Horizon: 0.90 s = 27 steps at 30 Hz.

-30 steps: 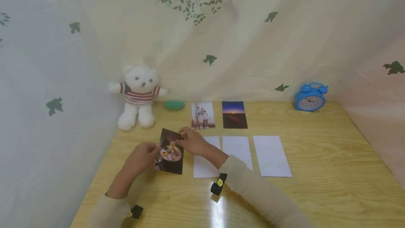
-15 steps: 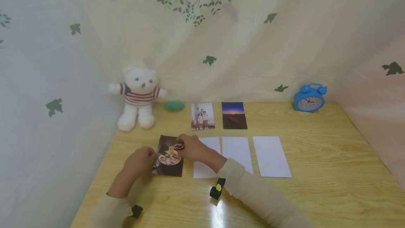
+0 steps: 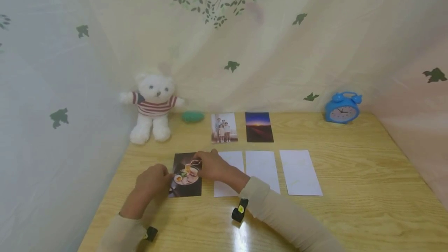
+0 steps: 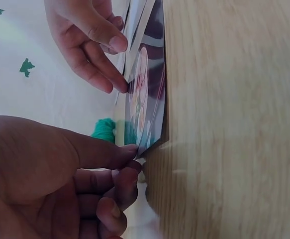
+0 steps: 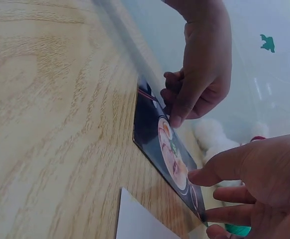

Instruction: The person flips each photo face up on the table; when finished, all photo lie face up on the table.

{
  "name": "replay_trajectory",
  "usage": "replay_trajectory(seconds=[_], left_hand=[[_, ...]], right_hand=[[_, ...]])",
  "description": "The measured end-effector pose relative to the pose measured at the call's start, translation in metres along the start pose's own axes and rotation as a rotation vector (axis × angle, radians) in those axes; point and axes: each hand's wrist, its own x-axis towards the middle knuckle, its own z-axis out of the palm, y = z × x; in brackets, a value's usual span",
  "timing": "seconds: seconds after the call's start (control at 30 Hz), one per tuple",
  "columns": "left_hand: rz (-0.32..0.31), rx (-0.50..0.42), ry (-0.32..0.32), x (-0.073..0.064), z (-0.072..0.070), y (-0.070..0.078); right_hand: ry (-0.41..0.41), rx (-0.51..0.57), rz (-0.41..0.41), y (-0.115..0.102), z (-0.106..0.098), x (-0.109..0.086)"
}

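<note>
A photo of a ramen bowl on a dark ground (image 3: 184, 188) lies at the left end of the row of white cards. My left hand (image 3: 153, 182) pinches its left edge between thumb and fingers, as the left wrist view shows. At the photo's upper right, my right hand (image 3: 212, 165) holds the corner, thumb over the picture and fingers at the edge. In the right wrist view the photo (image 5: 149, 122) looks nearly flat against the table.
Several blank white cards (image 3: 301, 172) lie to the right. Behind them are a family photo (image 3: 224, 128) and a sunset photo (image 3: 259, 127). A white teddy bear (image 3: 154, 106), a green bundle (image 3: 192, 117) and a blue alarm clock (image 3: 342, 108) stand along the back.
The ramen photo has come down from a raised, tilted position, straightened, and shifted slightly toward the front. Both hands have lowered with it.
</note>
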Motion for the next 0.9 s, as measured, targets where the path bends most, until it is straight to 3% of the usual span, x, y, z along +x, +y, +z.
replay_trajectory(seconds=[0.4, 0.67, 0.9], left_hand=[[-0.029, 0.02, 0.018, -0.002, -0.006, 0.002], [-0.02, 0.02, 0.025, -0.001, -0.004, 0.0], [0.006, 0.042, 0.06, -0.002, -0.009, 0.009]], right_hand=[[0.033, -0.055, -0.077, 0.0, 0.005, 0.003], [0.052, 0.042, -0.117, 0.016, -0.006, -0.003], [0.11, 0.183, 0.009, 0.042, -0.032, -0.022]])
